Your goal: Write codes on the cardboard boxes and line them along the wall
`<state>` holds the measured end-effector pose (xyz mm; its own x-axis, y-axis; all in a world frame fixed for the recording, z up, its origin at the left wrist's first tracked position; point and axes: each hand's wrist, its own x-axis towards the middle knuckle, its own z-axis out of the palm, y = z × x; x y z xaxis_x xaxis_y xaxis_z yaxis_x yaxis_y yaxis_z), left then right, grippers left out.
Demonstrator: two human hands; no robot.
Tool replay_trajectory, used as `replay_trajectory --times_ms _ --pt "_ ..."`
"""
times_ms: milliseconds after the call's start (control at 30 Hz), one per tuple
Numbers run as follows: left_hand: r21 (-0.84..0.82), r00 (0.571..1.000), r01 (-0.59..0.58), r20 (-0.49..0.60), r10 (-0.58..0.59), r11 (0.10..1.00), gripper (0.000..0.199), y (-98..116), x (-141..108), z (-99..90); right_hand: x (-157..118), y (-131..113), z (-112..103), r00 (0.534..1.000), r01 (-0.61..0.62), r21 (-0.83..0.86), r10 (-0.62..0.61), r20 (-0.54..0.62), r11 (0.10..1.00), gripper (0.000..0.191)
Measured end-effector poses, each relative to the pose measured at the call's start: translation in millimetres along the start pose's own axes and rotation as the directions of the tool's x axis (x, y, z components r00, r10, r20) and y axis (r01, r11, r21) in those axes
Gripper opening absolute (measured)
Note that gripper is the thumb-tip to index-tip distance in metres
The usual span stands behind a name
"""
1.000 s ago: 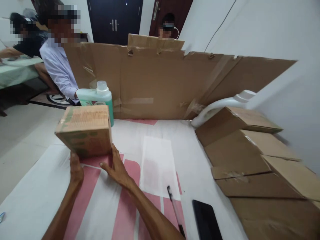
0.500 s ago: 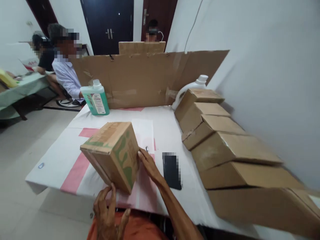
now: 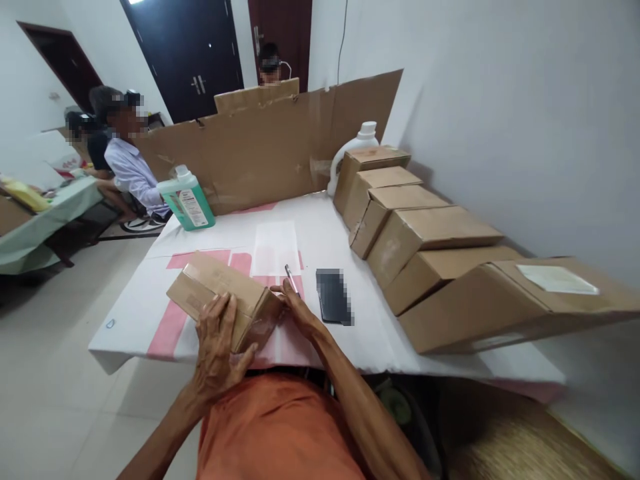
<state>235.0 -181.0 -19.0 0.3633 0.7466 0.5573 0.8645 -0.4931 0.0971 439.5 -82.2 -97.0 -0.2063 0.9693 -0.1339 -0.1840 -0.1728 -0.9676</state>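
Observation:
A cardboard box (image 3: 220,280) lies low on its side on the table, its taped seam upward, set at an angle. My left hand (image 3: 215,333) grips its near edge, fingers spread over the top and thumb against the near side. At the right end my right hand (image 3: 299,310) holds the box with bent fingers; part of those fingertips is hidden. Just beyond the right hand is a pen (image 3: 291,277), seemingly lying on the cloth. A dark phone (image 3: 333,297) rests to the right of it.
Along the right stands a row of several cardboard boxes (image 3: 435,227), with a white jug (image 3: 357,140) behind. A bottle of green liquid (image 3: 189,203) stands at the back left. A cardboard panel (image 3: 260,150) closes the far edge. People sit beyond, including one in a light shirt (image 3: 133,170).
The box has been tipped from upright onto its side, now showing a taped face. My left hand has moved from its lower corner onto its top. The view has shifted.

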Motion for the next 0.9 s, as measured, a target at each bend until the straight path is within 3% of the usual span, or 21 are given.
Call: replay_trajectory --times_ms 67,133,300,400,500,633,733,833,900 --pt "-0.058 1.0 0.029 0.007 -0.028 0.998 0.095 -7.3 3.2 -2.6 -3.1 -1.4 -1.1 0.996 -0.078 0.061 0.075 0.045 0.995 0.09" --pt "-0.118 0.998 0.055 0.001 -0.055 0.992 0.092 -12.5 8.4 -9.3 -6.3 -7.5 -0.9 0.997 -0.069 0.1 0.066 0.039 0.993 0.087" --pt "-0.318 0.966 0.234 -0.028 -0.256 0.919 0.078 -15.3 26.5 -44.1 -22.8 -52.6 0.3 0.984 0.178 0.027 -0.179 -0.001 0.984 0.08" --pt "-0.461 0.875 0.392 -0.08 -0.478 0.796 0.077 -14.4 36.8 -64.1 -36.6 -87.6 2.8 0.939 0.342 -0.171 -0.342 0.034 0.924 0.072" --pt "-0.509 0.765 0.508 -0.105 -0.636 0.695 0.081 -24.5 42.1 -70.1 -44.2 -102.9 10.2 0.908 0.417 -0.282 -0.407 0.096 0.864 0.069" --pt "-0.571 0.689 0.56 -0.083 -0.72 0.601 0.075 -58.1 34.6 -54.8 -42.6 -84.6 25.1 0.922 0.384 -0.158 -0.366 0.128 0.91 0.071" --pt "-0.748 0.62 0.509 -0.025 -0.784 0.426 0.076 -79.0 20.8 -35.2 -38.8 -61.0 33.3 0.938 0.334 -0.175 -0.308 0.158 0.926 0.072" --pt "-0.905 0.628 0.339 0.015 -0.778 0.256 0.081 -84.7 5.2 -14.0 -33.9 -41.0 34.7 0.96 0.218 -0.142 -0.185 0.212 0.966 0.101" --pt "-0.942 0.616 0.28 0.026 -0.788 0.188 0.084 -84.1 -5.6 -0.3 -29.8 -30.6 32.8 0.958 0.136 -0.083 -0.11 0.265 0.987 0.108"
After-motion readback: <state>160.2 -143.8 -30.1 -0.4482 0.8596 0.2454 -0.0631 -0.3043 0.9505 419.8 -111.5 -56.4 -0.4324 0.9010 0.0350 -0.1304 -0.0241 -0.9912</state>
